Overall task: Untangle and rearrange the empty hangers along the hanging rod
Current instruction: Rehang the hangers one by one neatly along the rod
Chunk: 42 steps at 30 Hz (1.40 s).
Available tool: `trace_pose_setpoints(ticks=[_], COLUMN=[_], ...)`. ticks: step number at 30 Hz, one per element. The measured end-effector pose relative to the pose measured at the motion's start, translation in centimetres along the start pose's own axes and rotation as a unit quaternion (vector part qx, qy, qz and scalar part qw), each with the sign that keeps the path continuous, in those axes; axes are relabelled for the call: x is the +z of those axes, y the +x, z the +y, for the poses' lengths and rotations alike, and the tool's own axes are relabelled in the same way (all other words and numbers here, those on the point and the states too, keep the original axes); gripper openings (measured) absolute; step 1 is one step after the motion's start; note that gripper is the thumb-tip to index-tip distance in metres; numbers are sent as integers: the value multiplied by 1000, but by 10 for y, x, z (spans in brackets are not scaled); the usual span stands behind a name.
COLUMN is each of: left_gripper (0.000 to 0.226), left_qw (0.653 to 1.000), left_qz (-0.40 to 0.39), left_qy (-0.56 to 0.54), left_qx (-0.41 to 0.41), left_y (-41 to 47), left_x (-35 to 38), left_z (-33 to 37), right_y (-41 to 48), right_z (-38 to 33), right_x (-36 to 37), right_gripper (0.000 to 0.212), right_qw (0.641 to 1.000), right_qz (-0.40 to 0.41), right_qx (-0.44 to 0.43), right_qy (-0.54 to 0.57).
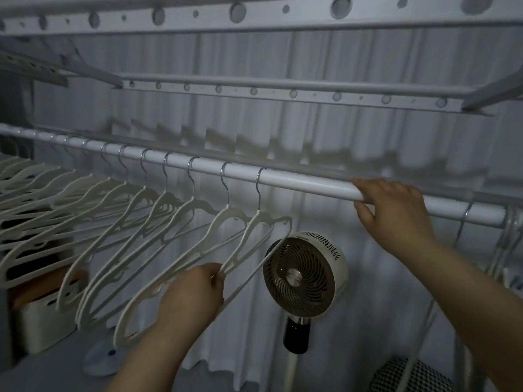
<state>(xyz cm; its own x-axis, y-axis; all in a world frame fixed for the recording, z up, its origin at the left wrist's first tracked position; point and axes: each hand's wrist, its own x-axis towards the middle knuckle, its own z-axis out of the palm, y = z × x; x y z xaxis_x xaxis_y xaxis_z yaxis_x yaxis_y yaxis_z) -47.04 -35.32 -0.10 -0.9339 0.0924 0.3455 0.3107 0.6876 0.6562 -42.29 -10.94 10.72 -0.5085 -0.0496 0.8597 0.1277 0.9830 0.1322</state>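
So the rod [305, 183] runs long-ways from about 10 o'clock down to 4 o'clock across the view. The hangers [135, 222] are strung along its left half, bodies all swung toward 7 o'clock and overlapping. The end hanger [259, 215] is the one that matters. Its hook sits at roughly 1 o'clock from the left hand [195, 292], which is pinching its thin lower bar, maybe the neighbour's too, hard to tell. That hand is clearly the nearer one, forearm coming up from 6 o'clock.

The right hand [396, 213] is off at 3 o'clock from that hook, fingers wrapped over the rod and thumb under, with bare rod in between. So there's room to slide it that way, I'd guess. A second bunch [509, 230] crowds the far 4 o'clock end. The fan [305, 273] sits behind, just right of the end hanger.
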Motion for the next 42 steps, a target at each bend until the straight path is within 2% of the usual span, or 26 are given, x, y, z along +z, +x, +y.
trace_pose_setpoints(ticks=[6, 14, 17, 20, 23, 25, 28, 31, 32, 34, 37, 42], left_gripper=[29, 28, 35, 47, 53, 45, 11, 10, 15, 39, 53, 41], left_qw=[1000, 1000, 997, 987, 973, 966, 958, 942, 937, 930, 929, 932], left_qz=[16, 21, 68, 143, 168, 143, 20, -110, -140, -191, -235, -208], left_qy=[-13, 11, 28, 36, -41, -105, -201, -251, -257, -249, -200, -178], left_qx=[2, -2, 1, 65, 155, 190, 201, 192, 188, 192, 206, 238], left_y=[2, -1, -5, -11, -20, -30, -47, -70, -78, -91, -103, -111], left_x=[3, 1, -4, -9, -8, 0, 27, 59, 67, 81, 96, 112], left_z=[-4, -1, 2, 10, 33, 55, 88, 119, 129, 145, 162, 170], right_y=[1, 1, 1, 0, -2, -6, -18, -29, -32, -38, -45, -49], right_z=[2, 4, 4, 6, 14, 23, 45, 70, 79, 93, 101, 104], right_x=[6, 5, 0, -7, -19, -30, -47, -67, -72, -78, -84, -91], right_gripper=[36, 45, 47, 46, 52, 52, 56, 63, 59, 50, 45, 46], right_qw=[1000, 1000, 999, 996, 995, 996, 998, 993, 991, 988, 984, 982], right_qz=[9, -22, -49, -81, -98, -92, -55, -77, -83, -97, -137, -154], right_qx=[-8, -4, -9, -11, -6, 10, 27, 77, 93, 112, 108, 97], right_qy=[0, 10, 11, 25, 30, 18, -15, -44, -45, -39, -36, -47])
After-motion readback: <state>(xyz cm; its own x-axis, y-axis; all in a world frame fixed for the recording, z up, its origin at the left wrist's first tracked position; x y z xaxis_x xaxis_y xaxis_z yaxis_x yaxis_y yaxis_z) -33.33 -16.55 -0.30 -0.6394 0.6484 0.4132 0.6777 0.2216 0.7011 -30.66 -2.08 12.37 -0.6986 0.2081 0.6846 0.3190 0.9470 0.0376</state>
